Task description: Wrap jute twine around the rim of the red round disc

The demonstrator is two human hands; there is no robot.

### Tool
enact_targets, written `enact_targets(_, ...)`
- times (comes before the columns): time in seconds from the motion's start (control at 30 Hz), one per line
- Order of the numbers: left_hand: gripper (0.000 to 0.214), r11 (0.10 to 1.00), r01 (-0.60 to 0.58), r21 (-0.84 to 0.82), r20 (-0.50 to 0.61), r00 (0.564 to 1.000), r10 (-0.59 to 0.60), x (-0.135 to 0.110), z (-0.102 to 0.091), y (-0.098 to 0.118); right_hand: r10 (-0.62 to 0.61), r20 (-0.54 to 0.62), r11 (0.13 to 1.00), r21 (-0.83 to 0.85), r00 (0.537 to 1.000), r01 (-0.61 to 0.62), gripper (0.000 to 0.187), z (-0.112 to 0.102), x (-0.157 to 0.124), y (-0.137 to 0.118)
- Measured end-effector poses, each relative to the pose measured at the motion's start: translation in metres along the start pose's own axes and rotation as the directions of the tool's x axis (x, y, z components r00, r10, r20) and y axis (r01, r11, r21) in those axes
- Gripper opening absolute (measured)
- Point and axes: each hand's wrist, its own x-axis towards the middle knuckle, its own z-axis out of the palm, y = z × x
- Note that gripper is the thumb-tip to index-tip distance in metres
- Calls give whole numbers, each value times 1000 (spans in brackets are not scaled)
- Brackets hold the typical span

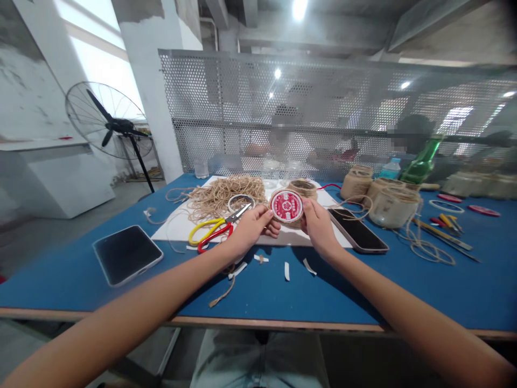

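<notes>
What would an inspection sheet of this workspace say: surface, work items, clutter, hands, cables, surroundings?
Surface: blue table, with a white sheet lying on it.
Work items: red disc in the hands; heap of twine and scissors on the left.
Clutter: loose white strips near the front; left phone, right phone; twine-wrapped jar and green bottle on the right.
Hands: left hand and right hand hold the disc's opposite edges.
Cables: nothing seen.
Surroundings: standing fan at left; perforated screen behind the table.
</notes>
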Motion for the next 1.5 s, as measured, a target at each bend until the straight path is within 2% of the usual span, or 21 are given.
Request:
enact_targets(0.27,19,998,-7,-58,-10,1000,6,0,0,-2,64,51,981,178,997,-72,36,0,5,3)
enact_targets(0.53,16,993,-6,-115,-1,1000,6,2,-3,-2,162,38,954,248,986,-166,42,1,7,3)
enact_targets(0.63,16,989,-28,-142,-6,1000,28,3,-4,-2,239,108,895,361,965,-262,39,3,6,0)
enact_targets(0.73,13,981,-56,-187,-49,998,47,3,-5,0,320,207,783,492,925,-381,27,9,-1,-5)
enact_targets(0.8,11,975,-61,-215,-83,996,44,2,-5,2,330,275,751,503,903,-428,18,16,-7,-8)
enact_targets(0.83,10,973,-57,-225,-94,995,36,1,-4,3,317,306,753,495,898,-434,14,20,-11,-10)
enact_targets(0.9,10,971,-46,-236,-90,996,25,0,-3,4,228,386,763,500,894,-410,18,27,-16,-12)
enact_targets(1.0,10,973,-32,-228,-48,999,21,-1,-2,4,134,411,779,518,902,-352,25,31,-19,-13)
enact_targets(1.17,13,989,29,-147,4,1000,-29,-1,1,-1,214,311,791,502,926,-351,17,28,-15,-12)
enact_targets(1.3,17,995,69,-76,5,998,-69,-2,2,-2,234,317,773,513,919,-374,14,26,-15,-16)
enact_targets(1.5,16,998,67,19,-16,998,-67,-5,3,3,240,339,755,525,910,-394,13,26,-15,-17)
